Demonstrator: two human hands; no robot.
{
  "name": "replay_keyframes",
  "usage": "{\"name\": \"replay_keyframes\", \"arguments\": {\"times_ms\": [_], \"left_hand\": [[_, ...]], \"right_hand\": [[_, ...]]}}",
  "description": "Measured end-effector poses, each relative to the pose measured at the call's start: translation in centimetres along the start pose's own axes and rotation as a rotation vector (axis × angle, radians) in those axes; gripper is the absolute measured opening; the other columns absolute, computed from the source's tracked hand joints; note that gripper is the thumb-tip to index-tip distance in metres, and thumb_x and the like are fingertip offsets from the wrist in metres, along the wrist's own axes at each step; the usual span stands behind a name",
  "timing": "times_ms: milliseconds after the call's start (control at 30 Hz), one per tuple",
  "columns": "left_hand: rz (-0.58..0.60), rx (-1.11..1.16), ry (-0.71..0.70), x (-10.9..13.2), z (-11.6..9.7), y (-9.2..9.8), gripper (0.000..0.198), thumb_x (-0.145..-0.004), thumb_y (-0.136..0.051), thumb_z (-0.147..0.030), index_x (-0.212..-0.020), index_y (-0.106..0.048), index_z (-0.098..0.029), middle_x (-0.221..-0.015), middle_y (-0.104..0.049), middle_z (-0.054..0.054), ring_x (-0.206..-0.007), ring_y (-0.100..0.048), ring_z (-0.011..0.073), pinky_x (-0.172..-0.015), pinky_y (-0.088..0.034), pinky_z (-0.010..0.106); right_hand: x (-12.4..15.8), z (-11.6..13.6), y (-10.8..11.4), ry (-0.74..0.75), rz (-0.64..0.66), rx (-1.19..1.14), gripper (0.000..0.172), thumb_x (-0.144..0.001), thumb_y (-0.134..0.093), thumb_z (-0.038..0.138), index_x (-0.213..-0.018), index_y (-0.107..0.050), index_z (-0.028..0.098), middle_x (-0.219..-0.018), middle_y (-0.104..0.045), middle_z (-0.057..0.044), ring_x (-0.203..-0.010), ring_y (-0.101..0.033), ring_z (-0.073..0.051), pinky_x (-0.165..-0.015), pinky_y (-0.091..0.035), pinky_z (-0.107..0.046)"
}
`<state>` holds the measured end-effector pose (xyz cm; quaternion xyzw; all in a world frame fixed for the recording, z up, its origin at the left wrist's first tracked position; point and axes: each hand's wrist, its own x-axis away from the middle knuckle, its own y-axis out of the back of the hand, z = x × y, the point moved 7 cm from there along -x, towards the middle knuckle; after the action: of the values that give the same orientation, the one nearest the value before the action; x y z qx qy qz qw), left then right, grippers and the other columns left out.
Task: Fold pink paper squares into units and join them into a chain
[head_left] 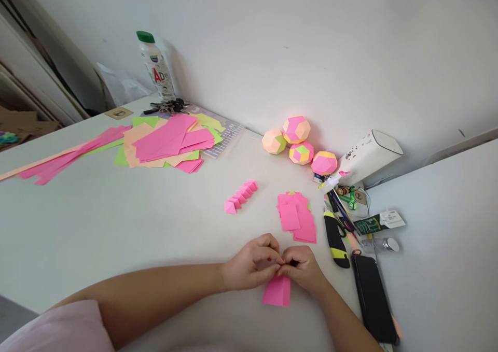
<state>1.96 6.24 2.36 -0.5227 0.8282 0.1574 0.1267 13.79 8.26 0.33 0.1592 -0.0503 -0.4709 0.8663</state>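
Observation:
A pink piece of paper (277,293) with a crease down it hangs below my fingers over the near side of the table. Its top edge is pinched by my left hand (254,263) and my right hand (303,269), whose fingertips meet there. Fingers hide the upper end of the sheet. Just beyond my hands lies a loose stack of pink paper pieces (298,217), with bits of green showing at its edges. Left of that stack, several small folded pink paper units (240,196) stand in a slanting row.
Several folded paper balls (296,129) rest by the wall. Coloured paper sheets (167,140), long strips (73,155), keys (169,106) and a bottle (155,67) are at left. A utility knife (336,239), scissors (339,226), a black phone (374,297) and a white box (371,157) line the right.

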Motion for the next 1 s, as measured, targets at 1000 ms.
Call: {"name": "replay_keyframes", "arguments": {"times_ms": [1000], "left_hand": [[0.09, 0.096, 0.06, -0.32, 0.22, -0.64, 0.003, -0.074, -0.058, -0.014, -0.076, -0.058, -0.016, -0.087, -0.049, 0.006, -0.072, -0.054, 0.0131, -0.068, -0.049, 0.028]], "right_hand": [[-0.08, 0.04, -0.36, -0.05, 0.063, -0.021, 0.041, -0.066, -0.072, 0.05, -0.047, -0.058, 0.016, -0.048, -0.053, 0.001, -0.045, -0.045, -0.01, -0.043, -0.034, -0.022]]}}
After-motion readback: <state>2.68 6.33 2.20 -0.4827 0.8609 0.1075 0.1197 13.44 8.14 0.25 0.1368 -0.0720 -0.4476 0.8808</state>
